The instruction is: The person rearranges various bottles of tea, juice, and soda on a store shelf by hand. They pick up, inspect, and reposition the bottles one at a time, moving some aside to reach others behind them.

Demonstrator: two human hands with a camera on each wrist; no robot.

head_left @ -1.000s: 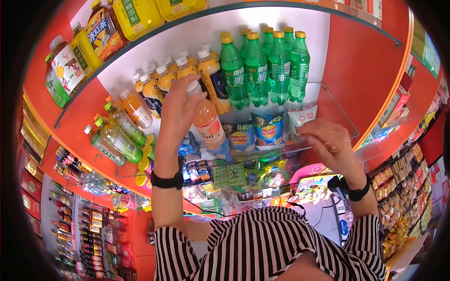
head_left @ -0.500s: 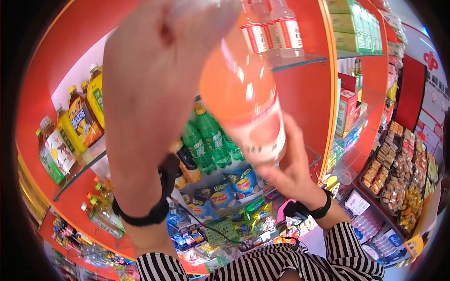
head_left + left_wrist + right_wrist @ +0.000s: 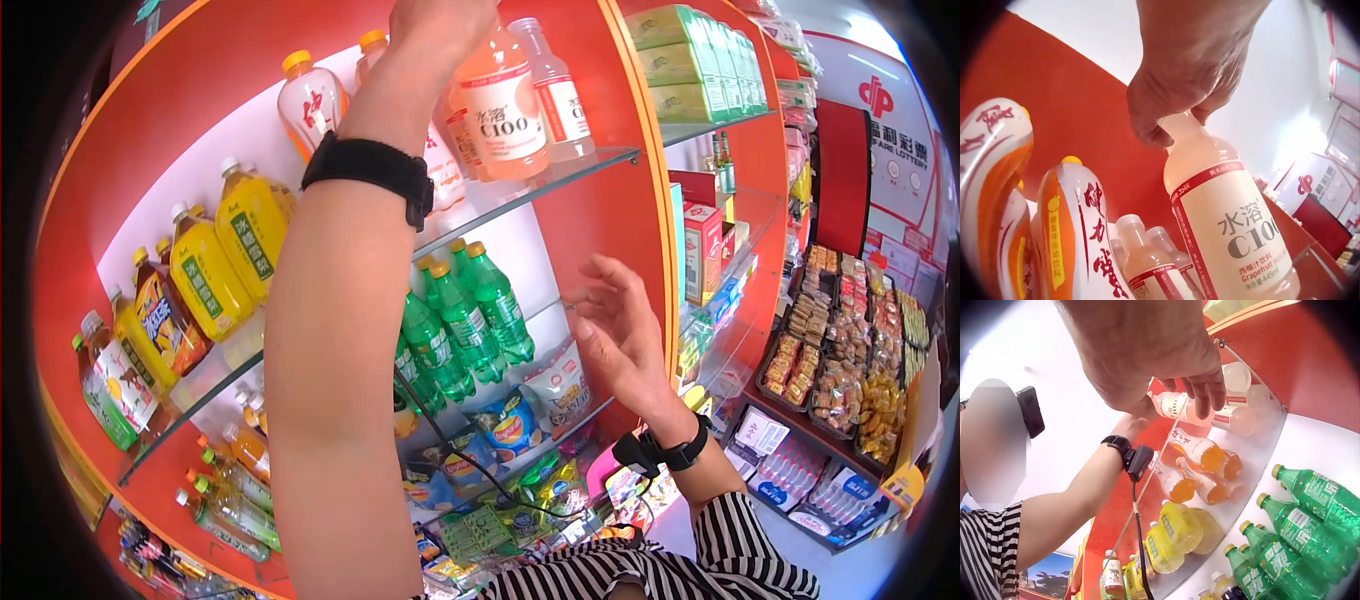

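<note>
My left hand is raised to the upper glass shelf and grips a pink grapefruit drink bottle by its neck. In the left wrist view the fingers of the hand curl round the top of the upright bottle, hiding its cap. More bottles of the same drink stand right beside it. Lower down, my right hand is held in the air with loosely bent fingers and nothing in them, to the right of the green soda bottles.
Orange-capped bottles and yellow tea bottles line the upper glass shelf to the left. Chip bags lie below the green bottles. An orange-edged partition bounds the shelf at right. A cable hangs across the view.
The left hand has lifted the drink bottle from the lower shelf to the upper one. Midway the right hand supported its base; now the right hand has let go and hangs lower.
</note>
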